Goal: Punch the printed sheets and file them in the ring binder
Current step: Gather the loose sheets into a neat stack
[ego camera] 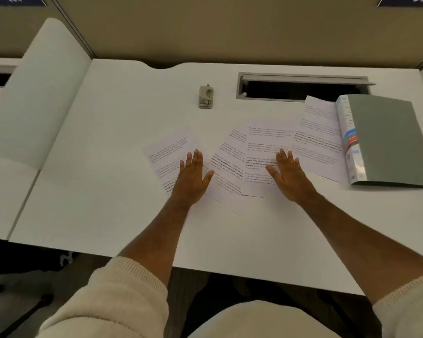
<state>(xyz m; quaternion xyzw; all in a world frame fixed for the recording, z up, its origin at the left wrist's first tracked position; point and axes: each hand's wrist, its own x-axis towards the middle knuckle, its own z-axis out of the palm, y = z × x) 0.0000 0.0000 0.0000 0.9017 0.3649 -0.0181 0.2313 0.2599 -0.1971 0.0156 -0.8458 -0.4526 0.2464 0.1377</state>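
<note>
Printed sheets (232,164) under flat hands (193,175)

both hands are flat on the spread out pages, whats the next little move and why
Probably slide both hands inward to gather the printed sheets into one squared stack. The left hand and right hand lie flat on separate fanned pages, one sheet sits partly under the closed ring binder, and the hole punch stands untouched further back.

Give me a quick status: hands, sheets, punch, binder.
Left hand and right hand flat on the printed sheets, fingers straight. Sheets fanned loose, unpunched. Hole punch untouched beyond them; binder closed, right. Nothing in the way.
</note>
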